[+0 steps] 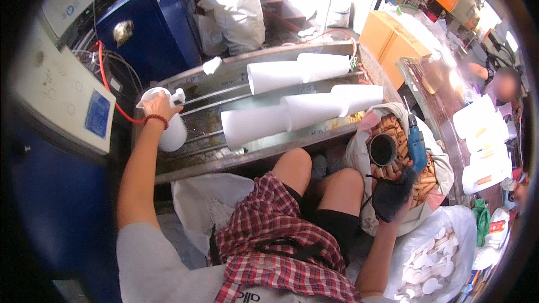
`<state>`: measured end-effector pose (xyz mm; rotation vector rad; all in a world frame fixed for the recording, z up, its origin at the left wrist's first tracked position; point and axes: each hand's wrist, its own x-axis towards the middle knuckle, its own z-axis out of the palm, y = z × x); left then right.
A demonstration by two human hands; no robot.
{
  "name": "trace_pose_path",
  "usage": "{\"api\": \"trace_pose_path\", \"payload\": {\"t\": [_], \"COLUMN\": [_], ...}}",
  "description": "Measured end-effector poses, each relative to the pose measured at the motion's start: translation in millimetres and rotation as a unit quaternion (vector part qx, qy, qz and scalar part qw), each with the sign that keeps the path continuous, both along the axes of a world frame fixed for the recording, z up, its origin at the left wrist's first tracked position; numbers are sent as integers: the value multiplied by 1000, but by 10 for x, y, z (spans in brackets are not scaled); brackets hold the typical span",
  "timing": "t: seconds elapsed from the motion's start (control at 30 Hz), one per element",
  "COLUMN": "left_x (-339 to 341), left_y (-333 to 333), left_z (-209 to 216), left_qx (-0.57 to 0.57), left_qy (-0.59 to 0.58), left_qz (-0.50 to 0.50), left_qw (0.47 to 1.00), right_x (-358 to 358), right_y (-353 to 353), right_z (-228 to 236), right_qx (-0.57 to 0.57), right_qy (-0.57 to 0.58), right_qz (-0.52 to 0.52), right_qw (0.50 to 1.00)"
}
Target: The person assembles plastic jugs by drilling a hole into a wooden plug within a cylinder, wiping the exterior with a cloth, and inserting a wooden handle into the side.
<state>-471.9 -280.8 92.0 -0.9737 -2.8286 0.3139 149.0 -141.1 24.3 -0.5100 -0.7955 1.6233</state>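
My left hand (161,106) grips a white, foam-like cylinder (173,134), and a slip looks possible!
It's at the left end of the long, grey, metal-edged trough (191,169), my grip wrapped round its upper part; too hard a squeeze could dent it, too light could let it tip. A thin red rubbery hose (103,73) runs right beside me here, so a sideways tug might snag it. Over to my right hand (393,199): it holds a blue-bodied power drill (415,143) bit-up, fingers mostly hidden, by the pale cloth sack (443,175) of brown tubes (428,182); a loose grip could drop it in.
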Motion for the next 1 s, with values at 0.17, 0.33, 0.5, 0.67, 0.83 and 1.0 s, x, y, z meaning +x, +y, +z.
{"api": "trace_pose_path", "payload": {"t": [0.17, 0.33, 0.5, 0.67, 0.83, 1.0], "left_x": [232, 562, 1008, 1065, 1128, 1279], "left_y": [-97, -122, 188, -32, -150, -194], "left_z": [247, 45, -372, -499, -700, -627], "left_qx": [274, 492, 643, 759, 758, 640], "left_qy": [58, -41, -251, -339, -401, -170], "left_qz": [-71, -87, -144, -165, -167, -273], "left_qw": [957, 865, 710, 531, 486, 698], "right_x": [-1005, -2525, -4037, -4192, -4155, -4429], "right_y": [173, 320, 237, -267, 315, 574], "right_z": [440, 945, 898, 951, 864, 966], "right_qx": [-78, -106, 467, 612, 571, 465], "right_qy": [93, 76, -428, -369, -592, -481], "right_qz": [73, 179, 109, 63, 112, 457], "right_qw": [990, 975, 766, 697, 558, 586]}}
